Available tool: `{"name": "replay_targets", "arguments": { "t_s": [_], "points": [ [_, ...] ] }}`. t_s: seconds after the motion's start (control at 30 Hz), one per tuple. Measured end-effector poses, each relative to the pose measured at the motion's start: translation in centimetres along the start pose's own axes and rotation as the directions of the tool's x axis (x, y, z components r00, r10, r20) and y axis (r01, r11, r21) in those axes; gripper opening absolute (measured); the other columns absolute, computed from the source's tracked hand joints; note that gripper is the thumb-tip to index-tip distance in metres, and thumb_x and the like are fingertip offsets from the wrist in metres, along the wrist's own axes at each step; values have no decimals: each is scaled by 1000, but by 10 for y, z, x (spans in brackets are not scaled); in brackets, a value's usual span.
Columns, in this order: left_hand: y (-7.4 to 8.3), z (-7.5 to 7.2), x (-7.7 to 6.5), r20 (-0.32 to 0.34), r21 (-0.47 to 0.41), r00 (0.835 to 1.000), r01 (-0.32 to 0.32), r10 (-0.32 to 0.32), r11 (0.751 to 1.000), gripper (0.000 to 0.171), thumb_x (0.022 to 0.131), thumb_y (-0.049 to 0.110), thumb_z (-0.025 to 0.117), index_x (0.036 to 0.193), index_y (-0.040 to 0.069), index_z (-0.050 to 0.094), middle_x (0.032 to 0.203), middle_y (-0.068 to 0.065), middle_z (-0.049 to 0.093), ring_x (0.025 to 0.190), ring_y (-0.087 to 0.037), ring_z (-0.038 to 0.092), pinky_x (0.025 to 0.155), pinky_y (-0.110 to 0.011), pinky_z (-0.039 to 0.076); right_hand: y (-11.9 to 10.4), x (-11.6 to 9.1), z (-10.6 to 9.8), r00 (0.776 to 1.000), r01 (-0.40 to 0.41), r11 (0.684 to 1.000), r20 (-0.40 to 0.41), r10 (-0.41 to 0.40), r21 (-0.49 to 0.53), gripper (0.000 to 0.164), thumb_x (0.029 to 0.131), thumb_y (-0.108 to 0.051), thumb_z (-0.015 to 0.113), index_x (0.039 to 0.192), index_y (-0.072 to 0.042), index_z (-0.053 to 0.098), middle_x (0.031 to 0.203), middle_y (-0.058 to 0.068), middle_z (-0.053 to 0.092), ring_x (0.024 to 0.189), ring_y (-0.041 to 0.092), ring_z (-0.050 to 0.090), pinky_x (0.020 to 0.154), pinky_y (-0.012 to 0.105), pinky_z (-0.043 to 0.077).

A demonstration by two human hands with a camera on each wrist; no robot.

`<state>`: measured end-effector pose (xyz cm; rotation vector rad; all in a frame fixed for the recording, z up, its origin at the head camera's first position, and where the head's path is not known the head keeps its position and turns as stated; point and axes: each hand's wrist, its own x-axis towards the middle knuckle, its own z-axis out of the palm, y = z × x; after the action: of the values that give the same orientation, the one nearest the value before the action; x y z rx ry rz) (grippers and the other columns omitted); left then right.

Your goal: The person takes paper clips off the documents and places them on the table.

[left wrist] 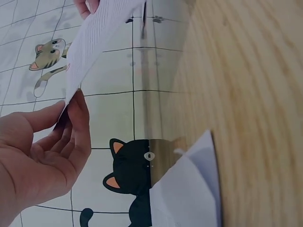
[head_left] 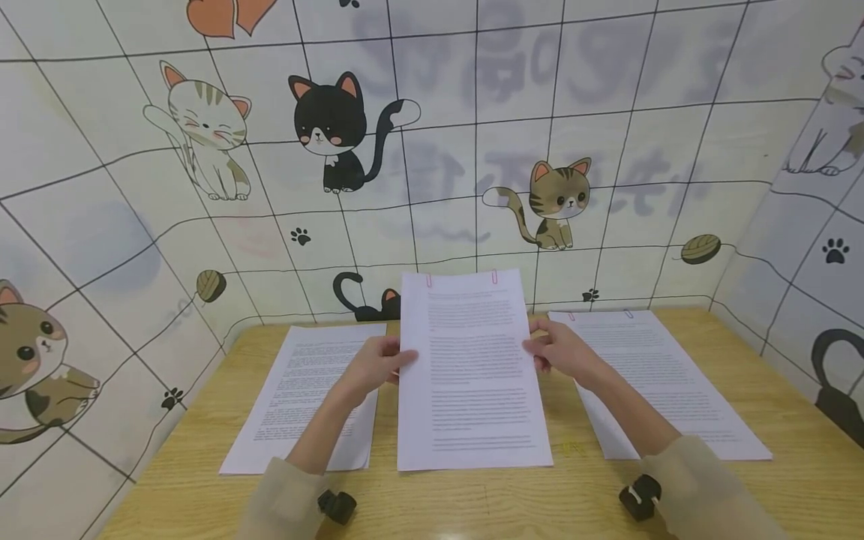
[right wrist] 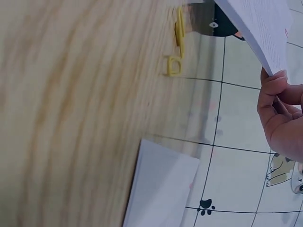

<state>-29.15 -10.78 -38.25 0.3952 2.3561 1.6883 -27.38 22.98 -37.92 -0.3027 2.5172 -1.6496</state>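
A sheaf of printed paper (head_left: 472, 367) is held up off the table, its text side toward me, with a pink paper clip (head_left: 428, 280) and a second pink paper clip (head_left: 494, 277) on its top edge. My left hand (head_left: 378, 365) pinches its left edge, thumb in front and fingers behind. On the opposite edge, my right hand (head_left: 560, 346) has the same kind of pinch. The right wrist view shows the right thumb and fingers closed on the sheaf's edge (right wrist: 255, 40). In the left wrist view the sheaf (left wrist: 92, 45) slants upward from the left fingertips.
Another printed stack (head_left: 304, 390) lies on the wooden table (head_left: 466, 506) at left. At right lies a clipped stack (head_left: 668, 390), partly behind my right forearm. Small yellow pieces (right wrist: 174, 65) sit on the table between them. A cat-patterned wall (head_left: 445, 172) stands behind.
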Motion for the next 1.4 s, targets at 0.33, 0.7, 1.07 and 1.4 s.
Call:
{"name": "replay_targets", "arguments": {
  "t_s": [0.33, 0.7, 1.07, 1.4],
  "points": [
    [11, -3, -23, -107, 27, 992, -71, 73, 997, 19, 96, 6, 68, 111, -6, 69, 92, -11, 72, 76, -18, 66, 65, -34, 57, -15, -9, 7, 994, 91, 987, -43, -98, -134, 19, 100, -3, 59, 116, 6, 55, 71, 8, 59, 59, 18, 52, 54, 28, 46],
    [21, -12, -38, -98, 90, 990, -98, 106, 991, 17, 93, 4, 70, 109, -3, 71, 92, -10, 72, 76, -20, 66, 67, -32, 56, -24, -22, 7, 984, 164, 973, -37, -172, -160, 15, 98, -1, 61, 112, 3, 58, 69, 9, 58, 59, 20, 54, 53, 27, 46],
    [25, -14, -50, -111, 96, 989, -91, 101, 991, 16, 90, 8, 75, 103, -2, 76, 89, -9, 75, 76, -19, 68, 73, -32, 56, -29, -31, 4, 974, 200, 952, -61, -220, -232, 19, 98, -7, 65, 116, -1, 65, 97, 7, 70, 80, 22, 61, 66, 29, 49],
    [26, -12, -53, -148, 92, 981, -114, 127, 989, 16, 88, 5, 77, 102, -3, 76, 88, -10, 75, 72, -19, 69, 68, -28, 55, -34, -39, 2, 964, 242, 949, -59, -258, -200, 18, 97, -13, 68, 113, -4, 68, 104, 5, 72, 94, 21, 67, 83, 32, 51]
  ]
}}
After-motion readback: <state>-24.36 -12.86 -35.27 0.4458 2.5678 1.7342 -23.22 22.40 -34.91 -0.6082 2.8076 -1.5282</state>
